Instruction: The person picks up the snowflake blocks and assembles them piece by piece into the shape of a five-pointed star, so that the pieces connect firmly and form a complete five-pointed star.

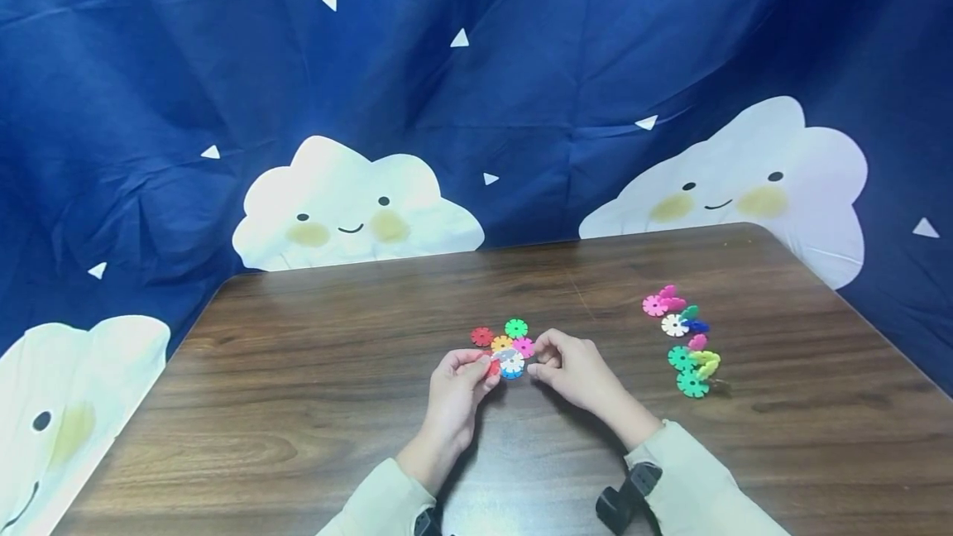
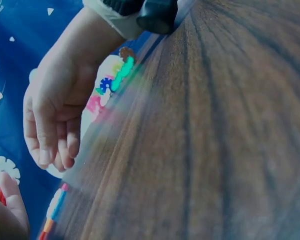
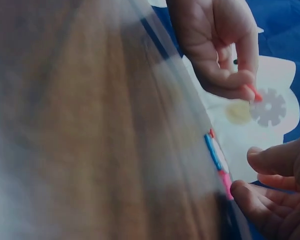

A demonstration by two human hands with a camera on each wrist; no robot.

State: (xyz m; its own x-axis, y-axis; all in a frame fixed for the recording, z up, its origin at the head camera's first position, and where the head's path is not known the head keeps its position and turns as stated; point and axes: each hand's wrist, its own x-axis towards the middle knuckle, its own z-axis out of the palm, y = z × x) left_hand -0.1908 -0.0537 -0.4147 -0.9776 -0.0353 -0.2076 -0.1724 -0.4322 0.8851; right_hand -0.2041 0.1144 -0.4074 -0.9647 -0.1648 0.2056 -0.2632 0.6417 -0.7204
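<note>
Between thumb and fingertips my left hand point(image 1: 451, 404) pinches a red notched disc point(image 3: 253, 92). A white notched disc point(image 3: 268, 108) is joined to it and stands out past the fingertips, above the table. My right hand point(image 1: 584, 375) is held close by on the right, thumb and fingers apart with nothing between them. Below and between the hands lies a flat cluster of discs: a red disc point(image 1: 481, 337), a green disc point(image 1: 516, 327), an orange disc point(image 1: 502, 343), a pink disc point(image 1: 524, 346) and a blue disc point(image 1: 512, 374). The left hand partly covers this cluster.
On the right of the brown wooden table point(image 1: 298, 404) stand joined discs: a pink group point(image 1: 655, 305), a white disc point(image 1: 674, 325) with blue and green ones, and a green and yellow group point(image 1: 692, 384). A blue cloth point(image 1: 521, 89) with clouds hangs behind the table.
</note>
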